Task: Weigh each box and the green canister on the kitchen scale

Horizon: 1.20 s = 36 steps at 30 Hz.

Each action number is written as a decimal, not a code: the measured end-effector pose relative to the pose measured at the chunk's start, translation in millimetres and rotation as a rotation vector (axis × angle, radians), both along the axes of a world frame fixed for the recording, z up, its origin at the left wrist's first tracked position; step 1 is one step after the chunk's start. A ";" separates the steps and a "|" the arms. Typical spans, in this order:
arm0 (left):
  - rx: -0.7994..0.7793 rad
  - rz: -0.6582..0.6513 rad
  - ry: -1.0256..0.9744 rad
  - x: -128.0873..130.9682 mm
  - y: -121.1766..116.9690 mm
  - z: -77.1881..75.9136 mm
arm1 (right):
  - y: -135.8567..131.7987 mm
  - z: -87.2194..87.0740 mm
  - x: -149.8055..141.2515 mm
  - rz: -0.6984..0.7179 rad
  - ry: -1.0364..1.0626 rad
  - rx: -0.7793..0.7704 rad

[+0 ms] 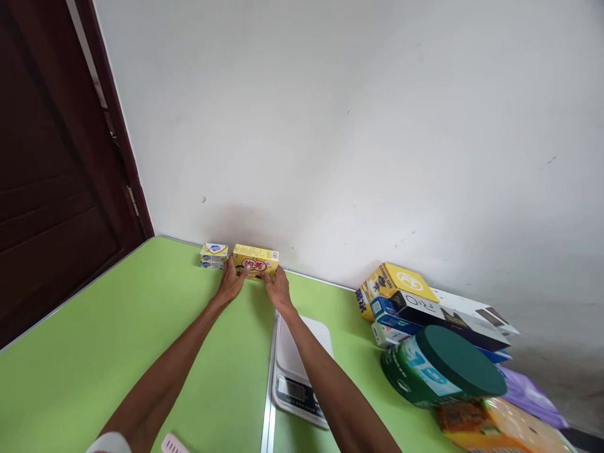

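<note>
A yellow box (pixel 257 258) with red lettering stands against the white wall at the far edge of the green table (pixel 94 352). My left hand (pixel 231 281) touches its left front corner, fingers stretched toward it. My right hand (pixel 278 288) rests against its right front, fingers on the box face. Both arms reach far forward. A smaller white, yellow and blue box (pixel 214 255) sits just left of the yellow one, touching or nearly touching it.
A white digital kitchen scale (pixel 295 377) lies under my right forearm. At the right is a heap: yellow box (pixel 396 282), blue and dark boxes (pixel 438 314), a green round tin (pixel 438 368), purple and orange packets. A dark brown door (pixel 51 176) stands left.
</note>
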<state>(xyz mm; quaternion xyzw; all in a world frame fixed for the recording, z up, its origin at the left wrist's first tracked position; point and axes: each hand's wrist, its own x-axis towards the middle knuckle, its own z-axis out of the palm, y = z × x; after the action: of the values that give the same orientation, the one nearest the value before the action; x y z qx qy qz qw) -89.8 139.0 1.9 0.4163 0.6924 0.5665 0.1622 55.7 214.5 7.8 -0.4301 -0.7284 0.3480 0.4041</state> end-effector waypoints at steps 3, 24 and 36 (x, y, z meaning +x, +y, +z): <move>0.026 0.093 0.025 -13.7 -9.6 -9.3 | 7.6 -12.6 -2.6 -0.006 -0.076 -0.047; -0.152 0.390 0.016 -100.1 11.2 -18.0 | 12.8 -16.9 -49.1 -0.134 -0.309 -0.039; -0.059 0.258 0.030 -53.3 -9.9 -25.0 | -2.7 -11.4 -47.5 -0.133 -0.303 -0.093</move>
<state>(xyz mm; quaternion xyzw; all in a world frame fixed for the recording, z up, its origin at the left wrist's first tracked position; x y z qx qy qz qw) -143.1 129.1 -23.1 0.3275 0.7589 0.5557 0.0898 8.2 211.9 -3.6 -0.5431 -0.7342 0.2849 0.2913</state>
